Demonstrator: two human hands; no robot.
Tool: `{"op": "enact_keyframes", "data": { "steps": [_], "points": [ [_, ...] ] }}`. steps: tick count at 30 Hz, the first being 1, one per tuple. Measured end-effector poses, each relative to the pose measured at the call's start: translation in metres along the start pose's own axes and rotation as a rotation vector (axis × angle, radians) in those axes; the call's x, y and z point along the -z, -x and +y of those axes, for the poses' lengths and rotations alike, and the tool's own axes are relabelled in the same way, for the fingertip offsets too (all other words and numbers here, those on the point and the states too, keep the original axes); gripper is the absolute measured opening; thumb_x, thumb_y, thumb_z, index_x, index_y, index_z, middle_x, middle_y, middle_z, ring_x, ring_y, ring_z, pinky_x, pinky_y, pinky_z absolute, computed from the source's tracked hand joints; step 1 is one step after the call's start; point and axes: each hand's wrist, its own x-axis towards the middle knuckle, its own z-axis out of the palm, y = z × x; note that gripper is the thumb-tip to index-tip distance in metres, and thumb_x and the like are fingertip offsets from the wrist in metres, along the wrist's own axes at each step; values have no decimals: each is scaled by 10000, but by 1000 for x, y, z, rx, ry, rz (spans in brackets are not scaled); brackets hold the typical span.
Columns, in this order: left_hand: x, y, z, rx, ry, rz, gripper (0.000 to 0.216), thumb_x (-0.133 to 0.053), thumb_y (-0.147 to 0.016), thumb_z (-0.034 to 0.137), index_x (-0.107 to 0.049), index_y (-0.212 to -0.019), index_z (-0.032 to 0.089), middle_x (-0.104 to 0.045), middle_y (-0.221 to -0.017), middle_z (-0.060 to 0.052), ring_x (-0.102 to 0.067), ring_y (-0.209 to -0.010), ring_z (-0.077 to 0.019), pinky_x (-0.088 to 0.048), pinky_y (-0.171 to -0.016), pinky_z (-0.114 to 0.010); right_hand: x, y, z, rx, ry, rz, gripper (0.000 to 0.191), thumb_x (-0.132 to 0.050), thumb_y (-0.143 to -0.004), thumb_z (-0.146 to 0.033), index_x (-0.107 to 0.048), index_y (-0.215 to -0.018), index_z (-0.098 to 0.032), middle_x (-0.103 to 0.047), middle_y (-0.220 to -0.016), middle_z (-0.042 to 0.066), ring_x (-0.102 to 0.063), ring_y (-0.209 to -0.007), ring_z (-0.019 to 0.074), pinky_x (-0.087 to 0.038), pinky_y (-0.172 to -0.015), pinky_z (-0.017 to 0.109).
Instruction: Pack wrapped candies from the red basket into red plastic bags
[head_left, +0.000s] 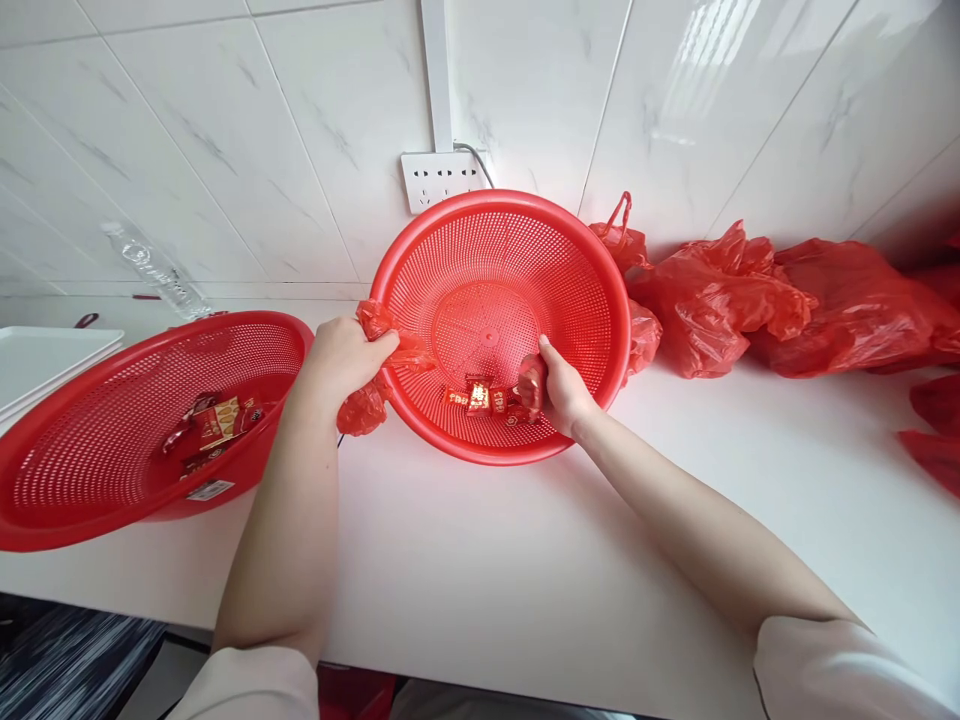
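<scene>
A round red plastic basket (502, 205) with mesh sides tilts toward me on the white counter. At its left rim, my left hand (346, 358) is closed on a crumpled red plastic bag (366, 402), part of which hangs over the rim. Inside the basket, my right hand (561, 390) is closed around a red wrapped packet (532, 385), partly covered by the fingers. Beside that hand, several small red and gold wrapped packets (480, 397) lie low on the basket's near side.
A second red basket (82, 500) at left holds several wrapped packets (217, 425). Behind it are a clear plastic bottle (157, 270) and white trays (56, 355). Filled red plastic bags (720, 300) line the wall at right. A power strip (442, 178) sits behind the middle basket.
</scene>
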Motion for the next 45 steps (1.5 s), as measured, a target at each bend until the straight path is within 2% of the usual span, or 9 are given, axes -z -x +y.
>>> {"op": "enact_keyframes", "data": {
  "steps": [3, 6, 12, 17, 21, 25, 28, 32, 45],
  "points": [
    [1, 1, 0, 13, 8, -9, 276, -607, -704, 441, -504, -604, 206, -619, -686, -50, -559, -506, -164, -389, -429, -267, 4, 3, -4, 95, 350, -104, 507, -450, -863, -671, -633, -858, -198, -673, -820, 76, -628, -721, 195, -523, -657, 330],
    [1, 1, 0, 15, 21, -20, 273, -610, -700, 434, -499, -601, 205, -616, -682, -46, -555, -492, -162, -391, -423, -268, 14, 11, -13, 208, 924, -293, 452, -624, -799, -597, -670, -1051, -224, -662, -1139, 105, -597, -1067, 281, -436, -954, 422],
    [-4, -2, 0, 29, -26, 53, 248, -602, -705, 408, -499, -609, 204, -609, -706, -65, -545, -516, -167, -378, -429, -282, 20, 28, -24, -45, 1416, -473, 792, -718, -677, -620, -582, -1316, -173, -570, -1320, 192, -507, -1217, 417, -398, -975, 504],
    [-6, -3, 1, 25, -36, 58, 256, -599, -705, 417, -493, -600, 209, -611, -700, -66, -549, -531, -176, -390, -441, -284, 7, 38, -32, 237, 1138, -686, 360, -718, -742, -433, -719, -1027, -212, -707, -985, 58, -644, -898, 244, -479, -774, 327],
    [-4, -1, 0, 31, -25, 42, 258, -597, -702, 424, -496, -602, 210, -617, -701, -62, -547, -520, -169, -385, -430, -277, 7, 29, -32, 212, 700, -384, 199, -593, -848, -342, -694, -863, -171, -677, -787, 34, -623, -757, 184, -473, -723, 301],
    [-3, -1, 0, 34, -12, 20, 242, -595, -701, 413, -505, -606, 209, -623, -703, -59, -555, -527, -166, -391, -441, -273, 7, 17, -29, 154, 137, -263, 228, -592, -742, -155, -648, -962, -180, -628, -781, 21, -591, -734, 151, -489, -770, 317],
    [-2, -1, 0, 28, -8, 12, 250, -596, -697, 419, -503, -596, 209, -622, -694, -56, -553, -520, -167, -392, -439, -274, 5, 17, -30, 93, -90, -238, 187, -564, -819, -362, -580, -768, -183, -416, -589, -34, -412, -523, 103, -452, -586, 264],
    [-2, 0, 1, 16, -9, 19, 248, -603, -687, 408, -494, -588, 209, -619, -690, -54, -549, -518, -165, -389, -437, -274, 2, 23, -33, 24, -143, -290, 493, -446, -851, -600, -365, -571, -202, -232, -543, -51, -228, -469, 90, -286, -441, 234],
    [-1, 0, 2, 19, 7, 10, 237, -608, -682, 407, -504, -606, 207, -620, -712, -58, -562, -536, -168, -395, -434, -266, -1, 27, -35, 25, -168, -309, 317, -428, -755, -284, -211, -534, -215, -145, -513, -53, -123, -449, 86, -147, -400, 231]
  ]
}}
